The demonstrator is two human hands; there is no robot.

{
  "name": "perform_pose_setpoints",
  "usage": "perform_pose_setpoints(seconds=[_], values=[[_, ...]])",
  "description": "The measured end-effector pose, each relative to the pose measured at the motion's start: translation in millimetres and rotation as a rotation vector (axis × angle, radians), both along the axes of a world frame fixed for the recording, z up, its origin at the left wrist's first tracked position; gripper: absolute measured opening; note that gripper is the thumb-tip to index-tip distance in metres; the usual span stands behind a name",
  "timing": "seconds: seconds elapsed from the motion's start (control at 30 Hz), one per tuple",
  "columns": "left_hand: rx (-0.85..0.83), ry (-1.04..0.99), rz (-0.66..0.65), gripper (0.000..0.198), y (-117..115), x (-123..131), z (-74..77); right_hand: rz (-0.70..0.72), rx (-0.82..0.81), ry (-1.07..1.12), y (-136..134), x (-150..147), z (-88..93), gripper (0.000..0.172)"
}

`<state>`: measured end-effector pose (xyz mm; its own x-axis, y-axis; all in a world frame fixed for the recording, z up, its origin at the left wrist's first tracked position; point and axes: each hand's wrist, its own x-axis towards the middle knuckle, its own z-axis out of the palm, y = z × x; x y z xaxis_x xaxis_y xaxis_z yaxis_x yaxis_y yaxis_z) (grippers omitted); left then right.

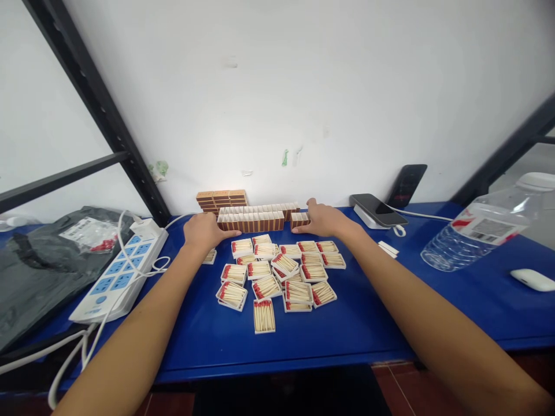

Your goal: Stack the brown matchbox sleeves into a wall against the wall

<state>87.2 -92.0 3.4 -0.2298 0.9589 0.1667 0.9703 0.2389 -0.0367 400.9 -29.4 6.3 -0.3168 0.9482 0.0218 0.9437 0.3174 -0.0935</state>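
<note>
Two rows of upright matchbox sleeves [251,222], brown-sided with white open tops, stand near the wall. My left hand [203,230] is at the left end of the front row, thumb along its lower front and the other fingers hidden. My right hand [323,219] grips a short group of matchbox sleeves [299,219], thumb in front and fingers behind. A small gap separates this group from the front row. Nearer me lie several white matchbox trays [264,316] filled with red-tipped matches, some overlapping. Another tray [210,256] is partly hidden by my left wrist.
Stacked closed matchboxes [221,199] stand behind the rows at left. A power strip [119,271] with white cables and a dark plastic bag [56,260] occupy the left side. To the right are a phone on a stand [378,209], a plastic bottle [481,228] and a white case [532,279].
</note>
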Motion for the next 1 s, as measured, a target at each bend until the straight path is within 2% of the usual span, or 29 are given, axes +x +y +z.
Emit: perform_pose_setpoints(seconds=[0.37,0.67,1.0], values=[[-0.003,-0.004,-0.006,0.086,0.3,-0.2,-0.4,0.022,0.076,0.061,6.5,-6.9,-14.4,0.089],[0.004,0.005,-0.007,0.084,1.0,-0.3,-2.0,0.025,0.104,0.070,4.1,-13.1,-16.4,0.081],[0.007,-0.011,-0.020,0.084,1.9,-2.6,-3.6,0.043,0.120,0.088,8.7,-10.9,-22.4,0.086]])
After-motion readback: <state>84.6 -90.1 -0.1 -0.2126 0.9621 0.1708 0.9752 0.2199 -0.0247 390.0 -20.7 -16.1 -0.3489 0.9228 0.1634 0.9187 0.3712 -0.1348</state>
